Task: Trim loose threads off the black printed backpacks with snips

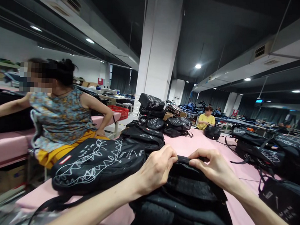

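Our left hand and right hand pinch the black backpack by its far edge, crosswise between them.

At lower centre we had a backpack on the desk, another bag to its left, a pillar behind.
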Motion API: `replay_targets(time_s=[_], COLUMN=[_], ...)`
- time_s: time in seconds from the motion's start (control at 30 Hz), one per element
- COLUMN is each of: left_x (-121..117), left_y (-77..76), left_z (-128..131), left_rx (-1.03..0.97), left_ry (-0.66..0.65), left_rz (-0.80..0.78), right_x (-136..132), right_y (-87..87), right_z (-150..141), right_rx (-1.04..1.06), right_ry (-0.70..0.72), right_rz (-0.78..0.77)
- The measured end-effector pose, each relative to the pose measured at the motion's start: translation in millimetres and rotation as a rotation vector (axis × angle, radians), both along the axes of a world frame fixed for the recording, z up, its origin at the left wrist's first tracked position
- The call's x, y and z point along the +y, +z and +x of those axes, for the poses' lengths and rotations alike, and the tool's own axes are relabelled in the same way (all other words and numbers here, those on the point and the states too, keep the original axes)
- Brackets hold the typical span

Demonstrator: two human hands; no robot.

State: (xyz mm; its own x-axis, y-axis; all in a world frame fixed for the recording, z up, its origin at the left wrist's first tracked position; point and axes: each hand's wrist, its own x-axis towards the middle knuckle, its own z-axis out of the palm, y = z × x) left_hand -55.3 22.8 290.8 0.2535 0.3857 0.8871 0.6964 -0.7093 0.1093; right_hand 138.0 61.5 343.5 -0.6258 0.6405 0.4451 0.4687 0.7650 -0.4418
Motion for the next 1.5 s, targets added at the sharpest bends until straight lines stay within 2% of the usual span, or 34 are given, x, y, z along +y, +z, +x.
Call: replay_targets(time_s=[0.1, 0.47, 0.63, 0.77, 0.93, 1.5], left_x=[0, -3, -1, -1, -2, 1], left_y=[-0.1, 0.8, -1.7, -2.8, -1.3, -2.9], left_z=[0, 1, 0, 0, 1, 3], left_rx=[0.000, -0.012, -0.123, -0.180, -0.201, -0.167], left_ry=[-0.003, -0.012, 0.008, 0.012, 0.006, 0.033], left_rz=[-0.004, -0.010, -0.074, -0.107, -0.099, -0.063], right_x=[1, -4, -2, 0, -3, -5], right_y=[-0.3, 3.2, -1.1, -2.4, 0.1, 2.7], right_z=[1, -4, 1, 6, 11, 10], right_rx=[-0.007, -0.029, 0.039, 0.070, 0.076, -0.013], right_ry=[-0.003, 0.007, -0.036, -0.068, -0.038, 0.043], right_rz=[-0.020, 0.053, -0.014, -0.005, -0.022, 0.168])
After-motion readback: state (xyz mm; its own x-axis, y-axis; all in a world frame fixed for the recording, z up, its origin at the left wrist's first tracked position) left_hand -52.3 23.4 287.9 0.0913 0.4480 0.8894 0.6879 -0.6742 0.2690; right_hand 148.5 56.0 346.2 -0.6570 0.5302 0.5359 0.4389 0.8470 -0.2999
